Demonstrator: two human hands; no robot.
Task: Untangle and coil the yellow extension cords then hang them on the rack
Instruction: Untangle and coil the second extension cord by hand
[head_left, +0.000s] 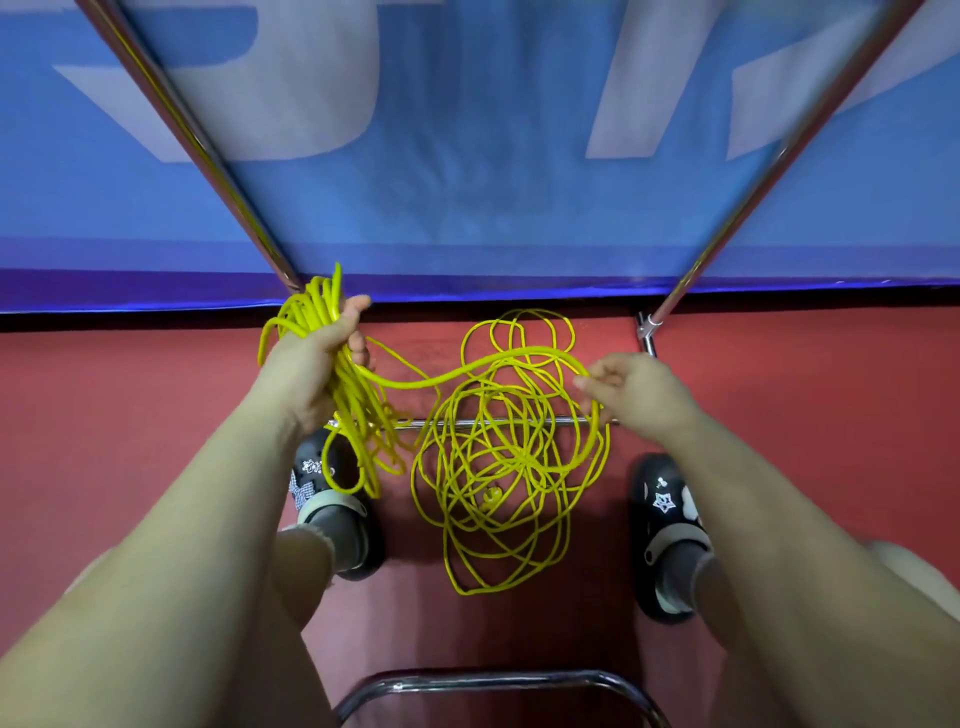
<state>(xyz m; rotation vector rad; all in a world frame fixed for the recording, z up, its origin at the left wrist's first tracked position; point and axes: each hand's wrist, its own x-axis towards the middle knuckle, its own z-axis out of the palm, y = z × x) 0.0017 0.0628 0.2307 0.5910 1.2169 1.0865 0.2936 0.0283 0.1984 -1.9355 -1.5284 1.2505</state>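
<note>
Trouble is most likely in the loose pile of thin yellow extension cord (498, 462) on the red floor (779, 395), where many loops cross each other between the two black shoes (670, 525). The left hand (311, 358) has its grip curled round a bundle of coiled yellow cord (317, 312), and some loops hang down from it, near the left shoe. The right hand (639, 395) pinches the free strand (447, 379) that runs across from the bundle to the pile. If this strand is pulled quickly, I judge that a crossing in the pile can tighten into a knot, or a whole clump can rise together. The cord also lies over the low chrome bar (519, 422) of the metal rack (727, 234), so a loop may catch there. The hanging loops may slip from the left grip as more turns are added.
</note>
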